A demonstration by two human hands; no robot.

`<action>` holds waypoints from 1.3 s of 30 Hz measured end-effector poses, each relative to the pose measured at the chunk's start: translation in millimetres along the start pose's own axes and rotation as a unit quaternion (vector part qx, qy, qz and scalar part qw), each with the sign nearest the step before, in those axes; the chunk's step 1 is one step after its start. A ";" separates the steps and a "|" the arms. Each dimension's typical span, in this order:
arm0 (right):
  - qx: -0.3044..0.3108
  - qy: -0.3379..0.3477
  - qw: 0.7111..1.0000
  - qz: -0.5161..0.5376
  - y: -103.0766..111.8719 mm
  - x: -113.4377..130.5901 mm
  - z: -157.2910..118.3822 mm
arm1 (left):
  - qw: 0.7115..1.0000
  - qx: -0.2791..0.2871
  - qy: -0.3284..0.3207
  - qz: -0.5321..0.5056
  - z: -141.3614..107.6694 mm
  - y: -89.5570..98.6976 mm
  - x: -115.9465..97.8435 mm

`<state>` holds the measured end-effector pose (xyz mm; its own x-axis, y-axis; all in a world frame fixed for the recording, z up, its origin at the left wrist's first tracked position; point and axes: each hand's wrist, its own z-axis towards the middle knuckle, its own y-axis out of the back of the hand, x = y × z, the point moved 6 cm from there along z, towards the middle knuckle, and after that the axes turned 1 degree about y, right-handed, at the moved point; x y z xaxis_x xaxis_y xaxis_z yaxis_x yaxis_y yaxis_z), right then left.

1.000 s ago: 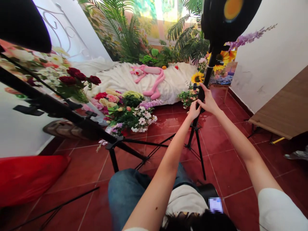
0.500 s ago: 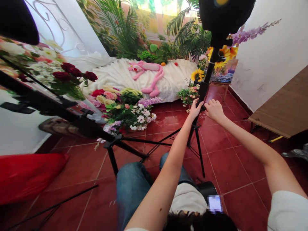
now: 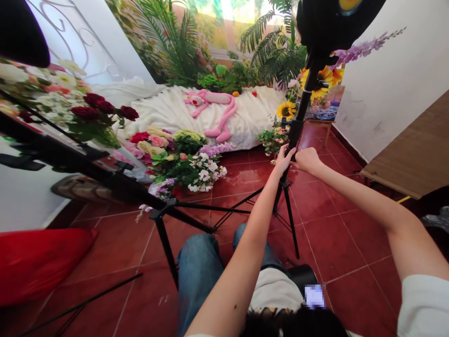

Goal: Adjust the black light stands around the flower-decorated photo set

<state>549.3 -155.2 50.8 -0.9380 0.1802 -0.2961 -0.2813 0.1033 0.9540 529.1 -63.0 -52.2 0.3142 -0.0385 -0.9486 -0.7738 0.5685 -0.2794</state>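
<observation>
A black light stand (image 3: 300, 117) rises on the right, with a dark lamp head (image 3: 336, 23) on top and spread legs on the red tiles. My left hand (image 3: 283, 160) is wrapped round its pole, above the legs. Just right of the pole, my right hand (image 3: 307, 160) is closed at a knob on the stand; its fingers mostly hide the knob. A second black stand (image 3: 129, 187) slants across the left side, touched by neither hand.
A pink plush toy (image 3: 220, 99) lies on white draped cloth (image 3: 147, 110). Flowers (image 3: 182, 159) stand in front. A brown board (image 3: 414, 150) is at the right, a red bag (image 3: 38, 262) at the left. Thin stand legs (image 3: 112, 283) cross the lower left floor.
My right hand has turned at the knob, its fingers now curled in more. The lamp head shows a little further right, and the view has shifted slightly.
</observation>
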 end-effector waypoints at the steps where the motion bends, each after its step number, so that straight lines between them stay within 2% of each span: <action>1: 0.010 0.003 1.000 0.007 -1.5 0.9 1.3 | 1.000 0.000 0.002 0.001 0.3 0.1 0.6; 5: 0.039 0.006 0.997 0.060 -16.0 -11.7 6.0 | 1.000 0.003 0.002 0.003 0.6 -0.3 -0.1; 7: 0.040 0.004 0.983 0.179 -30.5 -20.4 8.5 | 1.000 0.004 0.004 0.005 -0.8 -0.6 -2.2; 8: 0.040 -0.006 0.960 0.276 -40.0 -22.8 9.7 | 1.000 0.004 0.006 0.005 -1.8 -0.9 -3.4; 9: 0.041 -0.021 0.920 0.389 -50.5 -22.7 10.6 | 1.000 0.004 0.009 0.003 -3.0 -1.1 -4.5; 10: 0.040 -0.037 0.861 0.505 -61.2 -19.3 11.3 | 1.000 0.004 0.011 0.001 -4.1 -1.3 -5.5; 12: 0.014 -0.057 0.710 0.702 -77.2 -4.2 13.1 | 1.000 0.004 0.012 -0.005 -5.8 -1.9 -7.1; 14: -0.044 -0.051 0.572 0.818 -82.7 14.1 15.3 | 1.000 0.003 0.017 -0.007 -6.6 -2.0 -7.1; 15: -0.081 -0.048 0.520 0.849 -82.5 21.2 16.1 | 1.000 0.002 0.022 -0.005 -6.7 -2.0 -6.6; 16: -0.115 -0.051 0.484 0.866 -82.0 26.2 16.3 | 1.000 0.001 0.027 -0.003 -6.6 -2.0 -5.9; 17: -0.139 -0.060 0.461 0.874 -81.6 29.3 16.2 | 0.999 0.001 0.032 -0.002 -6.6 -2.0 -5.2; 18: -0.150 -0.071 0.452 0.876 -81.7 31.0 15.7 | 0.999 0.001 0.034 -0.002 -6.5 -2.0 -4.9; 20: -0.134 -0.090 0.464 0.871 -83.7 30.0 13.3 | 1.000 0.001 0.029 -0.008 -6.7 -2.1 -5.6; 21: -0.110 -0.101 0.484 0.862 -86.1 27.2 11.0 | 1.000 0.002 0.024 -0.011 -6.9 -2.1 -6.3; 23: -0.060 -0.133 0.541 0.828 -92.9 15.5 3.4 | 1.000 0.005 0.020 -0.015 -7.4 -1.9 -6.9; 24: -0.049 -0.153 0.576 0.802 -95.3 5.8 -1.7 | 1.000 0.008 0.021 -0.014 -7.6 -1.9 -6.7; 26: -0.076 -0.181 0.653 0.732 -92.2 -18.5 -12.7 | 1.000 0.015 0.025 -0.010 -7.9 -1.7 -5.7; 28: -0.149 -0.168 0.734 0.640 -74.5 -40.1 -22.2 | 0.999 0.015 0.029 -0.007 -7.8 -1.1 -4.3; 30: -0.197 -0.131 0.821 0.519 -49.5 -48.7 -27.5 | 1.000 0.013 0.027 -0.010 -7.4 -0.7 -3.3; 31: -0.191 -0.114 0.865 0.450 -38.5 -47.5 -27.1 | 1.000 0.012 0.023 -0.013 -7.1 -0.7 -3.0; 33: -0.120 -0.097 0.940 0.305 -24.2 -39.0 -20.4 | 1.000 0.014 0.011 -0.020 -6.5 -1.4 -3.0; 35: -0.029 -0.093 0.978 0.183 -17.6 -28.9 -10.7 | 1.000 0.016 -0.006 -0.023 -6.0 -2.0 -3.3; 37: 0.025 -0.086 0.990 0.109 -12.7 -20.2 -1.7 | 0.999 0.017 -0.015 -0.023 -5.8 -2.0 -3.5; 39: 0.045 -0.078 0.993 0.077 -8.9 -13.8 4.7 | 0.999 0.019 -0.015 -0.022 -5.9 -2.0 -3.1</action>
<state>565.8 -154.0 46.1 -0.9239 0.3487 -0.1577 -0.1118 0.1483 0.9826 526.5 -68.9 -49.6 0.3640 -0.0403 -0.9305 -0.7375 0.5977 -0.3144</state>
